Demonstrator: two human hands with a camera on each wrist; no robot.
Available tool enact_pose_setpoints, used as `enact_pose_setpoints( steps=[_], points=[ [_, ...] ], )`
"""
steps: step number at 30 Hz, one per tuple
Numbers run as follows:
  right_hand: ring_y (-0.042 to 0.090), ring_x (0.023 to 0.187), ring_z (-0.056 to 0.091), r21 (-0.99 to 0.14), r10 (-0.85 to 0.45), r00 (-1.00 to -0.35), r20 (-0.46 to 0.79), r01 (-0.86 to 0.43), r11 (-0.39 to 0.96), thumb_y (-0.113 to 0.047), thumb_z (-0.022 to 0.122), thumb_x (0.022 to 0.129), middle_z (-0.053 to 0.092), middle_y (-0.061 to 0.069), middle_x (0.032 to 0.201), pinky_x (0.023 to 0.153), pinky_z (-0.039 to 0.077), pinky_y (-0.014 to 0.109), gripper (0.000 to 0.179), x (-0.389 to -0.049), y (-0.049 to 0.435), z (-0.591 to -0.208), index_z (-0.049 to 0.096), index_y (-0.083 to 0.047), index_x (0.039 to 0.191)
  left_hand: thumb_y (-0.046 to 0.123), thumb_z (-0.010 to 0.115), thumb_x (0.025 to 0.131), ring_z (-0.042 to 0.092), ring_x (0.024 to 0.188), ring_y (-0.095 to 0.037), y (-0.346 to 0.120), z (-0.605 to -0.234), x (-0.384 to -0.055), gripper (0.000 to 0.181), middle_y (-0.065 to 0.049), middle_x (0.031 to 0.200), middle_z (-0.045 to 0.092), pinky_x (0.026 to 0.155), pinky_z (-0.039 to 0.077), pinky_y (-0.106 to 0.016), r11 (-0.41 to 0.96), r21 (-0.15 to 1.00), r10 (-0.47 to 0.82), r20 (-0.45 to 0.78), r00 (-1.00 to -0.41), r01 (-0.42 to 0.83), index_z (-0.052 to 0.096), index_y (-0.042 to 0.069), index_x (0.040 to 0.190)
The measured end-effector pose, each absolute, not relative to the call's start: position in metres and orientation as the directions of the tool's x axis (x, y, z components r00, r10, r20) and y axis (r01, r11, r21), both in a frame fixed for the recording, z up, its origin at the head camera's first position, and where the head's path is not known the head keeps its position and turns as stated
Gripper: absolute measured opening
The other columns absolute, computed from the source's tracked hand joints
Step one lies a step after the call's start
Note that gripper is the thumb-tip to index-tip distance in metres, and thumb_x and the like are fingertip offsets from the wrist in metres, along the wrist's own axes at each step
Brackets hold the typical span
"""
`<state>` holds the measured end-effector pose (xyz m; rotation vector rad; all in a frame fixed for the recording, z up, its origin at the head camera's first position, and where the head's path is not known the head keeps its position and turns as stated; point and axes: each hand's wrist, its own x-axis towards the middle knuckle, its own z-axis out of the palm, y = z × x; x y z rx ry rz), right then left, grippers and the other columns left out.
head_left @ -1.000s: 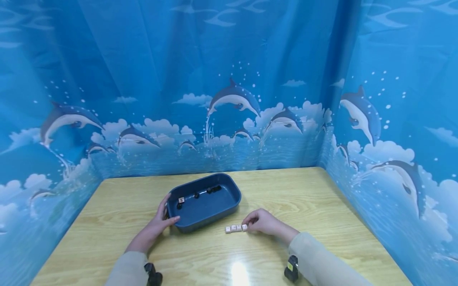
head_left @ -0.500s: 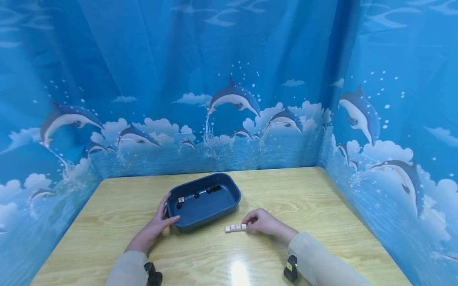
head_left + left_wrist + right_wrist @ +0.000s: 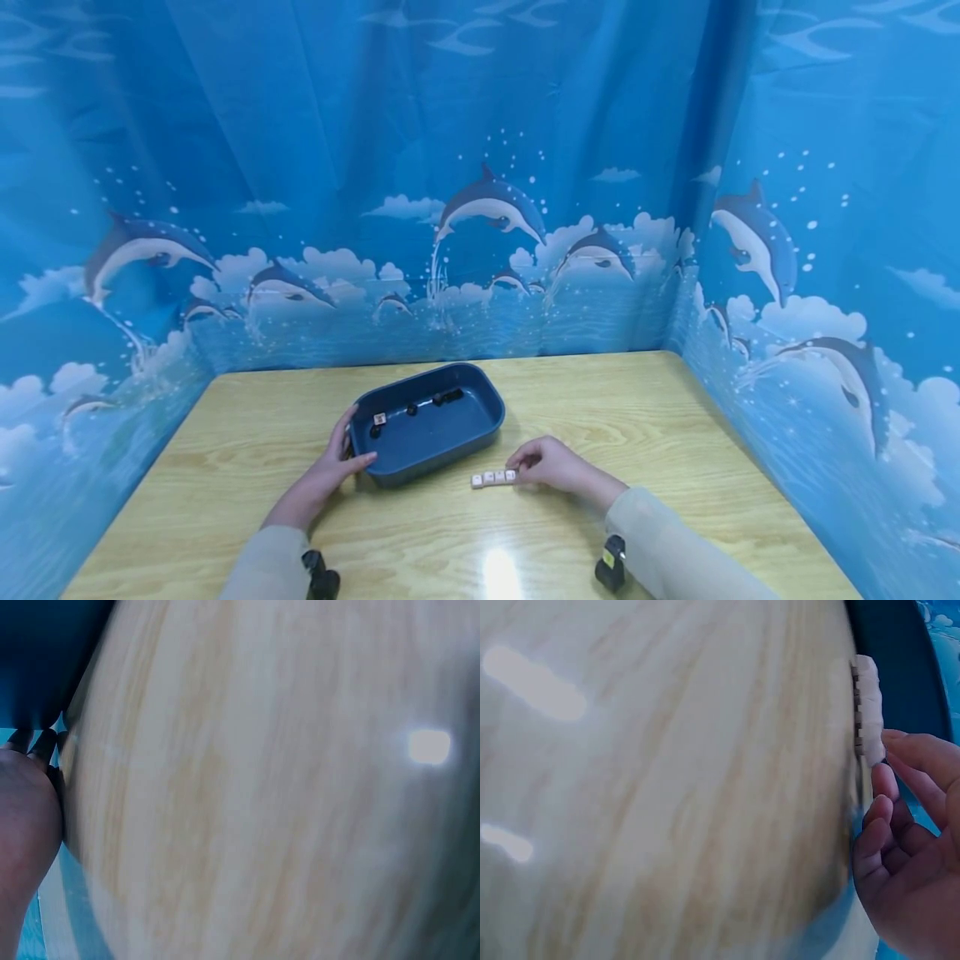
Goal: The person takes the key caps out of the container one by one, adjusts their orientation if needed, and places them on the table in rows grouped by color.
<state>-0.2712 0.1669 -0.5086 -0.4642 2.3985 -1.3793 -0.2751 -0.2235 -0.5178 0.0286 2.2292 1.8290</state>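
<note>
A row of several small white keycaps [image 3: 489, 478] with faint marks on top stands on the table, in front of the blue basin's right end. My right hand [image 3: 551, 465] pinches the keycap at the right end of this row between thumb and fingertips. From the right wrist view, the row [image 3: 869, 709] shows side-on, white above with dark gaps below, and the right fingertips [image 3: 892, 739] are at its near end. My left hand [image 3: 336, 458] grips the left end of the dark blue basin [image 3: 431, 462], thumb at the rim and fingers along the outer wall.
Inside the basin lie several small black pieces [image 3: 450, 396] and one white piece [image 3: 380, 419] with a dark middle. The wood-grain table [image 3: 615, 400] ends at a blue dolphin-print curtain [image 3: 360, 308] behind and at both sides.
</note>
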Motion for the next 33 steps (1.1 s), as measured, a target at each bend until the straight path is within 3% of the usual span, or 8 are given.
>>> enact_pose_setpoints(
  steps=[7, 16, 24, 33],
  points=[
    [0.015, 0.072, 0.055, -0.863, -0.42, -0.899, -0.126, -0.11, 0.493, -0.005, 0.074, 0.08, 0.064, 0.0, 0.082, 0.062, 0.049, 0.028, 0.027, -0.273, 0.166, -0.493, 0.072, -0.003, 0.106, 0.016, 0.069, 0.091, -0.012, 0.143, -0.045, -0.224, -0.517, -0.274, 0.099, -0.025, 0.158, -0.017, 0.109, -0.002, -0.068, 0.225, 0.963, 0.184, -0.189, -0.965, -0.146, -0.005, 0.032, 0.157],
    [0.011, 0.073, 0.055, -0.876, -0.446, -0.894, -0.049, -0.177, 0.45, -0.001, 0.07, 0.083, 0.066, 0.002, 0.085, 0.065, 0.049, 0.026, 0.022, -0.286, 0.15, -0.472, 0.073, 0.0, 0.105, 0.015, 0.068, 0.091, -0.014, 0.143, -0.043, -0.224, -0.518, -0.275, 0.099, -0.022, 0.158, -0.019, 0.108, -0.004, -0.069, 0.213, 0.966, 0.19, -0.187, -0.964, -0.145, -0.004, 0.034, 0.157],
    [0.015, 0.081, 0.061, -0.909, -0.501, -0.861, -0.081, -0.142, 0.391, -0.004, 0.07, 0.087, 0.066, 0.002, 0.086, 0.078, 0.054, 0.037, 0.026, -0.291, 0.126, -0.457, 0.069, 0.001, 0.113, 0.014, 0.069, 0.091, -0.011, 0.143, -0.046, -0.224, -0.519, -0.274, 0.1, -0.026, 0.158, -0.015, 0.109, -0.004, -0.067, 0.207, 0.969, 0.189, -0.172, -0.967, -0.132, -0.004, 0.032, 0.157],
    [0.015, 0.084, 0.063, -0.918, -0.506, -0.861, -0.058, -0.153, 0.366, -0.007, 0.072, 0.087, 0.066, 0.002, 0.088, 0.077, 0.054, 0.038, 0.026, -0.301, 0.098, -0.447, 0.07, -0.001, 0.113, 0.011, 0.069, 0.09, -0.011, 0.144, -0.043, -0.223, -0.519, -0.275, 0.099, -0.025, 0.158, -0.013, 0.109, -0.004, -0.067, 0.194, 0.971, 0.174, -0.174, -0.969, -0.14, -0.001, 0.032, 0.157]
  ],
)
